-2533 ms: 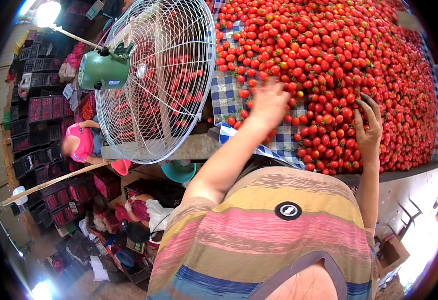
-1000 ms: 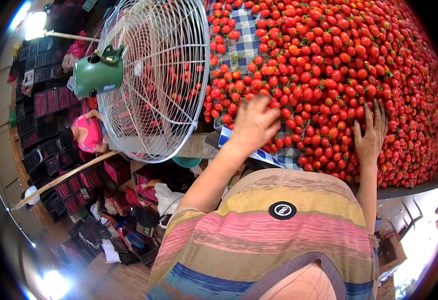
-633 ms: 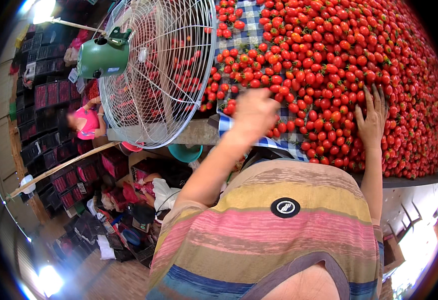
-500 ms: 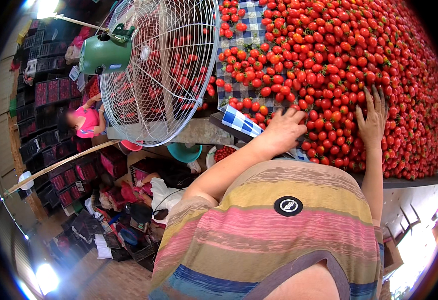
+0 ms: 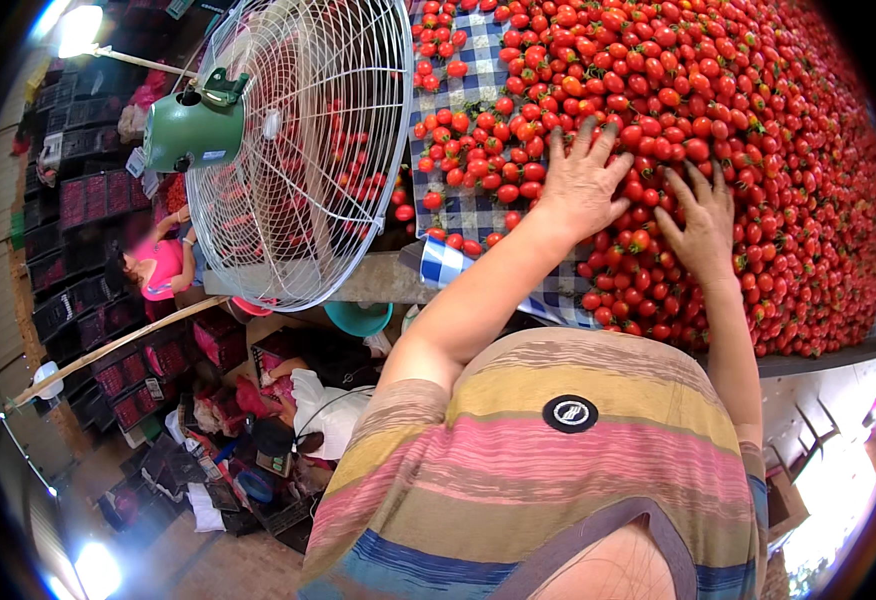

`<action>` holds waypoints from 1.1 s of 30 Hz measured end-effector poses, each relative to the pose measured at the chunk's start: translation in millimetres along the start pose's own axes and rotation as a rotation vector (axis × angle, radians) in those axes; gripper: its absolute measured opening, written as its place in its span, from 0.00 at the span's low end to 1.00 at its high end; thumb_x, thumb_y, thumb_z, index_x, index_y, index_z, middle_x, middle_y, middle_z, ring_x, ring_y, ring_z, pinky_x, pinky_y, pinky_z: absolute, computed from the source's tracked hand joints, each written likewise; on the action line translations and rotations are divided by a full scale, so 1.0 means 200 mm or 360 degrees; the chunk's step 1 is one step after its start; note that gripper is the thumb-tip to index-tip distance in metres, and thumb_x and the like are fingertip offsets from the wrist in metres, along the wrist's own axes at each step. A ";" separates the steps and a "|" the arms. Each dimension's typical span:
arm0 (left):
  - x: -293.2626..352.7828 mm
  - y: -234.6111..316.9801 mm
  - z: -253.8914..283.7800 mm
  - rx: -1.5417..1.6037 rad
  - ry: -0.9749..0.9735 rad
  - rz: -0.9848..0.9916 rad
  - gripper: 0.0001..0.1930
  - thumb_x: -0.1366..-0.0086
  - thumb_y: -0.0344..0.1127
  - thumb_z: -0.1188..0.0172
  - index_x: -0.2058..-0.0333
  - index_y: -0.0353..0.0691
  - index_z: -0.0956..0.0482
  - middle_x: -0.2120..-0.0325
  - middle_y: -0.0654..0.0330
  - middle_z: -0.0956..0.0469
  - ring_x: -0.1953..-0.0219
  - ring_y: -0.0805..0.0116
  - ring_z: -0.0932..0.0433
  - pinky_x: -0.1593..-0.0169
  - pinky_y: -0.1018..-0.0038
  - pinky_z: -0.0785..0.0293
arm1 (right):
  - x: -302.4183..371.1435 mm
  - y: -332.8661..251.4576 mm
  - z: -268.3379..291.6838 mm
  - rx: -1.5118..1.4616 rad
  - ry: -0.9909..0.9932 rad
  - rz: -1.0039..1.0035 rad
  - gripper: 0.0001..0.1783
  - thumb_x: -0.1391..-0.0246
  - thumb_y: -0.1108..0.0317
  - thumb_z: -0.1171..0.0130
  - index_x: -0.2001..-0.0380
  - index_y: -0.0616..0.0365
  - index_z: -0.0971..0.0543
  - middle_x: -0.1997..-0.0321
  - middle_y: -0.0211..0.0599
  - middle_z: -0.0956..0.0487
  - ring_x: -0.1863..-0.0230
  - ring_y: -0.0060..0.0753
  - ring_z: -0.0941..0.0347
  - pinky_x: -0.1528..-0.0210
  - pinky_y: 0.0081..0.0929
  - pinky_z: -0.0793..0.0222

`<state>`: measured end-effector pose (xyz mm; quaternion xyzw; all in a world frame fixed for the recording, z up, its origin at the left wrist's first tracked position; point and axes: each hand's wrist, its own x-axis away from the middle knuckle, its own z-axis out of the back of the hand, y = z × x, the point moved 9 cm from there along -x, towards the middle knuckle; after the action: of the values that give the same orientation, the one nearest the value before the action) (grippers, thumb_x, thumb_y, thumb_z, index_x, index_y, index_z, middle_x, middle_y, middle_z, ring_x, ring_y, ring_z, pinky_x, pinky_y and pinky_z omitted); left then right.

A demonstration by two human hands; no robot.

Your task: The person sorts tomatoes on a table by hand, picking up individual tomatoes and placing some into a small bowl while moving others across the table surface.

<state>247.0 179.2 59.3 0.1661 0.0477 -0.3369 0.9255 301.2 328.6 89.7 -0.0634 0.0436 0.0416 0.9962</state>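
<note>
A wide heap of small red cherry tomatoes [image 5: 768, 150] covers the table, some with green stems. My left hand [image 5: 583, 185] lies palm down with fingers spread on the tomatoes at the heap's left side. Just to its right, my right hand [image 5: 700, 225] rests on the heap, fingers stretched out and apart. Neither hand shows anything gripped, though the palms are hidden. Beneath the tomatoes, a blue-and-white checked cloth [image 5: 478, 75] shows at the left, and its folded edge [image 5: 441, 262] hangs at the table's near left corner.
A large wire-caged fan [image 5: 303, 150] with a green motor stands close at the left. Beyond it, a person in pink [image 5: 163, 262] is beside stacked dark crates [image 5: 98, 200]. A teal basin [image 5: 360, 316] sits below the table edge. A wooden pole [image 5: 123, 348] slants across the left.
My left hand has moved forward over the tomatoes from the near edge, its fingers now straighter. My right hand has shifted left and nearer to me. More checked cloth shows near the left forearm.
</note>
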 end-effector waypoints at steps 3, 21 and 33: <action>-0.01 -0.12 -0.11 0.0081 -0.0082 0.0124 0.35 0.46 0.61 0.34 0.40 0.58 0.26 0.32 0.53 0.39 0.29 0.47 0.45 0.32 0.33 0.52 | -0.02 -0.05 -0.03 0.0012 -0.0097 0.0000 0.28 0.46 0.51 0.35 0.42 0.41 0.21 0.33 0.44 0.31 0.25 0.60 0.51 0.29 0.58 0.48; 0.76 -0.59 0.43 0.0076 -0.0219 0.0854 0.25 0.42 0.39 0.32 0.46 0.39 0.22 0.40 0.43 0.32 0.36 0.40 0.35 0.34 0.50 0.38 | -1.02 -0.30 -0.27 -0.0004 0.0428 0.0606 0.28 0.43 0.54 0.38 0.41 0.50 0.26 0.31 0.50 0.33 0.29 0.57 0.42 0.31 0.51 0.40; 0.49 -0.11 0.22 0.0361 -0.0649 0.0108 0.20 0.45 0.41 0.30 0.53 0.46 0.20 0.42 0.54 0.29 0.36 0.49 0.35 0.36 0.47 0.39 | -0.50 -0.81 -0.24 -0.1171 -0.0152 0.0934 0.19 0.44 0.68 0.37 0.49 0.54 0.20 0.33 0.47 0.29 0.35 0.54 0.32 0.35 0.45 0.33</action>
<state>307.5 88.9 75.5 0.1988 -0.1841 -0.3354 0.9023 212.3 155.1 71.0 -0.3952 -0.0037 0.3369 0.8546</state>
